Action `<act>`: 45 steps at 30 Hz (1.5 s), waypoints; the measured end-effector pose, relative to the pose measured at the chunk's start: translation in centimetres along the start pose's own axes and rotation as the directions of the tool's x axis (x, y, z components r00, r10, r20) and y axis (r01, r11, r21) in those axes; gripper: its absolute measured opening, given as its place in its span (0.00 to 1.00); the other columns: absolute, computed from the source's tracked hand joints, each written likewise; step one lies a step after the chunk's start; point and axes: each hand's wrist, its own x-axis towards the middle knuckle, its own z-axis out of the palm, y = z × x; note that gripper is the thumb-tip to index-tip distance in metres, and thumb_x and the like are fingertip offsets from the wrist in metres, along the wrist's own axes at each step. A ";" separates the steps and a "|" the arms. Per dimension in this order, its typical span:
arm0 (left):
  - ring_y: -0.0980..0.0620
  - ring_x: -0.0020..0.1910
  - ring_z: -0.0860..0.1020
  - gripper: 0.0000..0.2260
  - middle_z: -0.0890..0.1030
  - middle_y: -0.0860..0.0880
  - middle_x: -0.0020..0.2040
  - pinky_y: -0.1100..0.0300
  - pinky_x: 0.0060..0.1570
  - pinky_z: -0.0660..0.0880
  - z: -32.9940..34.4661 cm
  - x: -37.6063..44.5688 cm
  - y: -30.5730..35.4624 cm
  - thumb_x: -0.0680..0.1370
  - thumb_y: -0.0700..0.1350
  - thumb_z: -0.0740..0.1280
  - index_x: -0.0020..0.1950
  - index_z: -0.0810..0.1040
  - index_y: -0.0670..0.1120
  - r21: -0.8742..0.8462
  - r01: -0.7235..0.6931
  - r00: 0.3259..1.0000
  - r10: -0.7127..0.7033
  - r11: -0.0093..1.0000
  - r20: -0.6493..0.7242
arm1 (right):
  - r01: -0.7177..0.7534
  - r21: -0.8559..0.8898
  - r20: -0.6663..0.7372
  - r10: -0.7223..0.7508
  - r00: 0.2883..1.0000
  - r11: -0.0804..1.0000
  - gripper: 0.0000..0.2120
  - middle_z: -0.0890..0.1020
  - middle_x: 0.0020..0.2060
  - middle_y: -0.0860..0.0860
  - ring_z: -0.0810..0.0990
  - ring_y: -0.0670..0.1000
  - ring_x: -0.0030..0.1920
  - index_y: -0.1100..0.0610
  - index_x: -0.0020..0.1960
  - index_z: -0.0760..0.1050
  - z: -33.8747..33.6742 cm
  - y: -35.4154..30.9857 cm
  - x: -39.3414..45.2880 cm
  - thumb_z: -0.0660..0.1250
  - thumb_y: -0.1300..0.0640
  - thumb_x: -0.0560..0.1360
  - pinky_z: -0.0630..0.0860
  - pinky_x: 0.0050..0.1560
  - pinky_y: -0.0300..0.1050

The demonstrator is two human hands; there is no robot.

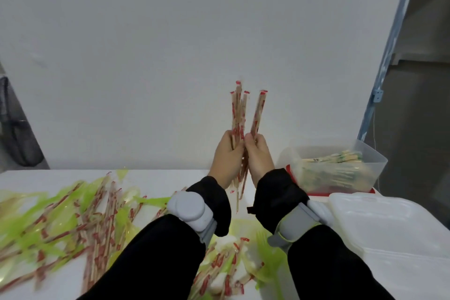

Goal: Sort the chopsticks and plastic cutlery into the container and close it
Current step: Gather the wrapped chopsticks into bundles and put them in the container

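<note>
Both hands are raised above the table, pressed side by side, holding a bundle of red-wrapped chopsticks [239,114] upright. My left hand [227,156] grips the larger part of the bundle. My right hand [259,156] grips a pair that leans to the right. The lower ends hang down between my wrists. To the right, a clear plastic container [372,153] sits open on the table with green-wrapped chopsticks [338,168] lying inside. A translucent lid [389,226] lies flat in front of it.
A heap of red-wrapped chopsticks [97,224] and green plastic cutlery [31,221] covers the left of the white table [158,178]. More of both [233,263] lie between my forearms. A white wall stands behind the table. A red base shows under the container.
</note>
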 end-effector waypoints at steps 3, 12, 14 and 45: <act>0.52 0.50 0.80 0.06 0.81 0.47 0.49 0.52 0.55 0.78 0.5 0.0 -2.1 0.79 0.44 0.63 0.54 0.74 0.45 0.057 -0.012 1.000 0.012 0.998 -0.009 | -0.009 0.015 0.011 0.008 1.000 1.000 0.11 0.78 0.46 0.48 0.78 0.45 0.48 0.57 0.57 0.67 0.2 1.4 0.3 0.60 0.51 0.79 0.74 0.49 0.37; 0.50 0.56 0.78 0.17 0.79 0.47 0.55 0.55 0.57 0.76 0.2 -1.6 -10.7 0.72 0.46 0.60 0.60 0.71 0.50 0.333 0.037 0.980 -0.100 0.942 0.173 | -0.135 -0.200 0.010 0.140 0.990 0.970 0.12 0.79 0.44 0.53 0.78 0.48 0.44 0.57 0.53 0.70 -1.5 7.2 0.4 0.70 0.61 0.73 0.73 0.42 0.35; 0.51 0.59 0.76 0.22 0.76 0.47 0.59 0.55 0.60 0.74 0.2 -1.7 -10.9 0.70 0.48 0.60 0.64 0.68 0.48 0.411 0.018 0.970 -0.116 0.911 0.215 | -0.173 -0.212 -0.065 0.163 0.984 0.962 0.10 0.80 0.46 0.55 0.79 0.52 0.46 0.60 0.54 0.73 -1.6 7.5 0.7 0.68 0.60 0.74 0.74 0.47 0.39; 0.42 0.49 0.78 0.20 0.79 0.43 0.52 0.55 0.39 0.66 17.3 6.5 0.6 0.77 0.34 0.55 0.67 0.64 0.48 0.826 -0.555 0.829 -0.151 -0.099 0.539 | -0.242 -0.890 -0.239 0.057 0.969 0.387 0.11 0.79 0.50 0.59 0.77 0.56 0.53 0.57 0.44 0.79 -27.4 -3.4 3.9 0.59 0.57 0.78 0.65 0.46 0.38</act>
